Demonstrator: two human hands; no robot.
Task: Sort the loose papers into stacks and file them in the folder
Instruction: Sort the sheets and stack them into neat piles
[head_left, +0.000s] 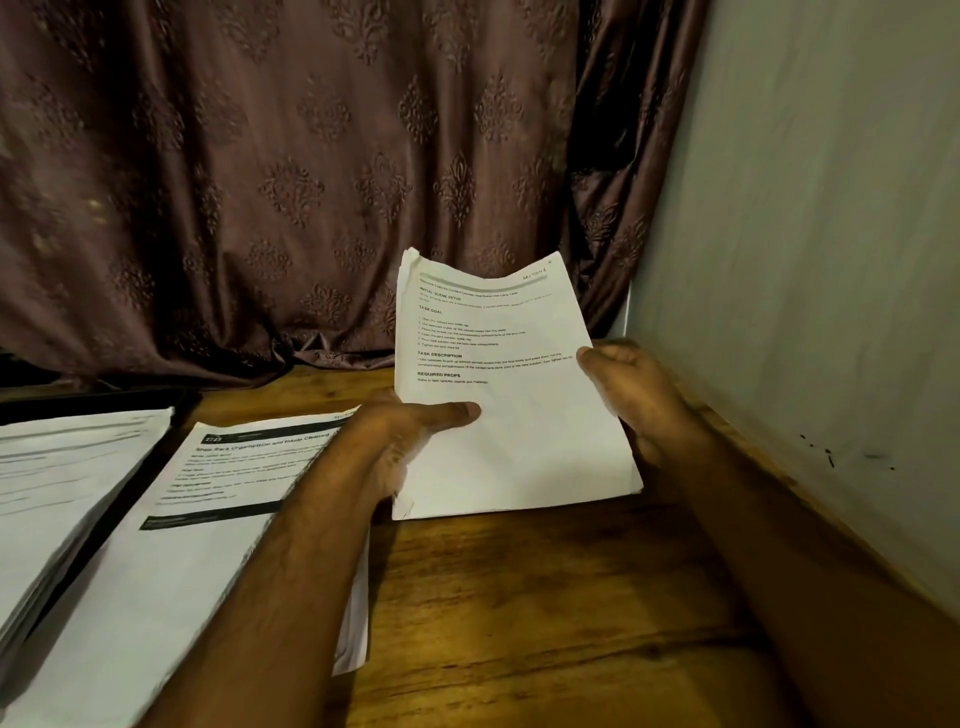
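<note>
Head view, both hands gripping paper sheaf edges, thumbs on top

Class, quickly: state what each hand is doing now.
Left hand: grips the white printed paper sheaf, thumb on top.
Right hand: grips the sheaf's right edge.

We see a pretty dim, warm-toned shot overall. The brightest thing is the white printed sheaf of paper held up in the middle; its headings read fine but the small lines go soft. The brown patterned curtain sinks into murky shadow, darkest in its folds on the right. The brown wooden tabletop picks up a dull sheen. We notice smeary blur on the white paper stack at far left, and the wide lens bends the grey wall at the right edge.
</note>
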